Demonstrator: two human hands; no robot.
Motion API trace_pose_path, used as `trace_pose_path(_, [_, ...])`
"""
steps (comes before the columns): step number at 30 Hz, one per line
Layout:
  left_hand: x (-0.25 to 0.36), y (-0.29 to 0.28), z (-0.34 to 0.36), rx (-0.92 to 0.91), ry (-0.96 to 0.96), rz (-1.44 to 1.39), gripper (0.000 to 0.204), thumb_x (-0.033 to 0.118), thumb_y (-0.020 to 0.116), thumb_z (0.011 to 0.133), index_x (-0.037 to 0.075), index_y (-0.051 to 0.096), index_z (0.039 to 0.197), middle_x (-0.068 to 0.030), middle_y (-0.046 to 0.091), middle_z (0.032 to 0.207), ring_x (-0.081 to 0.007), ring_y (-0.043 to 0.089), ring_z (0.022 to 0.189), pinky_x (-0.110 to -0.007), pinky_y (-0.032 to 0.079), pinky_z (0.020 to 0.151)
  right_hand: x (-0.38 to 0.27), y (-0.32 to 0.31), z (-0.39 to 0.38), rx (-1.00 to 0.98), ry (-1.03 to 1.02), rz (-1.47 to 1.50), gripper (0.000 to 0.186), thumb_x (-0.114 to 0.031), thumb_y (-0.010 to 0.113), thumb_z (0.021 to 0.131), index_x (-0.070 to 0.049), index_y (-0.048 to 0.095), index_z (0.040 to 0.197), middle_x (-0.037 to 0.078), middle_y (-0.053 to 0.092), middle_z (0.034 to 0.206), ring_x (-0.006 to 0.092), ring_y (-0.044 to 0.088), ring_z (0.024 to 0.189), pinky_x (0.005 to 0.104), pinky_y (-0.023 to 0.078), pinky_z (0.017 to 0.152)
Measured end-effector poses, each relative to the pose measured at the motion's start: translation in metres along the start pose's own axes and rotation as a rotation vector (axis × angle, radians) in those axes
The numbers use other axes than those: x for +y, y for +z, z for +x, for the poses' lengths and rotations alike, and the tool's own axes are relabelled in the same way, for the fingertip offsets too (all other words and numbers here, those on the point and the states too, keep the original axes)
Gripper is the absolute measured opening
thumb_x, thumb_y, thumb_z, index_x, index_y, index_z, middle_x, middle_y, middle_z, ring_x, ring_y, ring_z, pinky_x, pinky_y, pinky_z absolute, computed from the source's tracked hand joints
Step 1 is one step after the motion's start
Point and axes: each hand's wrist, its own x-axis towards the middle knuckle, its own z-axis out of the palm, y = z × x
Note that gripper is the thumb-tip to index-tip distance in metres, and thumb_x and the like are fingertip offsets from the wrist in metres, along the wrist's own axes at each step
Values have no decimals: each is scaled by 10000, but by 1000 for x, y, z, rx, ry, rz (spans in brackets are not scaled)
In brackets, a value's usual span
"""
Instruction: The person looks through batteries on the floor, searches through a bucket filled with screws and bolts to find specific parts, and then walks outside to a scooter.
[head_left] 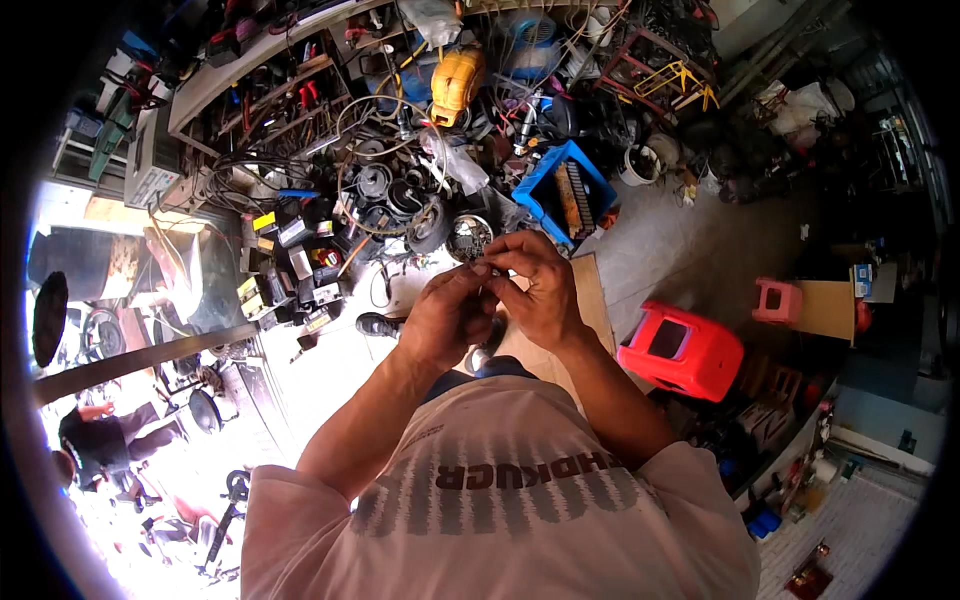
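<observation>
My left hand (445,318) and my right hand (535,295) meet in front of my body, high over the floor. The fingertips of both pinch around something tiny and dark, mostly hidden and too small to name. My left fingers are curled, with the thumb on top; my right thumb and forefinger press in from the right, the other fingers bent. Beyond my fingertips, lower down, lies a round container (468,232) of small metal parts. My shoes (378,325) show on either side of my hands.
Tools, wheels, batteries (295,262) and cables crowd the back. A blue crate (535,185), yellow object (455,85) and white bucket (640,163) stand there. A red plastic stool (700,355) and smaller pink one (775,298) are right. Another person (95,440) is among bikes at far left.
</observation>
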Motion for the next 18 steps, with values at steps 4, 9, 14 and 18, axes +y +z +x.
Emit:
trace_pose_path(4, [0, 0, -2, 25, -72, -60, 211, 349, 603, 1040, 160, 634, 953, -15, 580, 735, -85, 329, 495, -245, 236, 447, 0, 3, -2, -39, 31, 9, 199, -17, 772, 799, -23, 724, 992, 102, 696, 1108, 310, 676, 1066, 410, 547, 909])
trace_pose_path(9, [0, -5, 2, -44, -128, -109, 215, 359, 554, 1056, 172, 589, 955, 16, 522, 719, -81, 324, 490, -252, 206, 435, -1, 0, 2, -57, 1, -12, 193, -28, 769, 807, -15, 717, 993, 105, 703, 1113, 311, 679, 1068, 410, 546, 912])
trace_pose_path(14, [-3, -4, 2, -87, -123, -140, 253, 372, 540, 1062, 143, 598, 971, 32, 466, 722, -72, 301, 494, -237, 211, 439, -7, -6, 4, -92, 57, 27, 210, -54, 767, 819, -19, 718, 1019, 109, 708, 1124, 306, 682, 1081, 403, 541, 928])
trace_pose_path(18, [-5, -2, 3, -86, -153, -165, 239, 350, 526, 1072, 138, 598, 985, 36, 461, 725, -72, 294, 491, -238, 215, 437, -13, -14, 7, -117, 63, 53, 253, -57, 739, 828, -28, 731, 1079, 120, 707, 1167, 288, 682, 1110, 386, 534, 950])
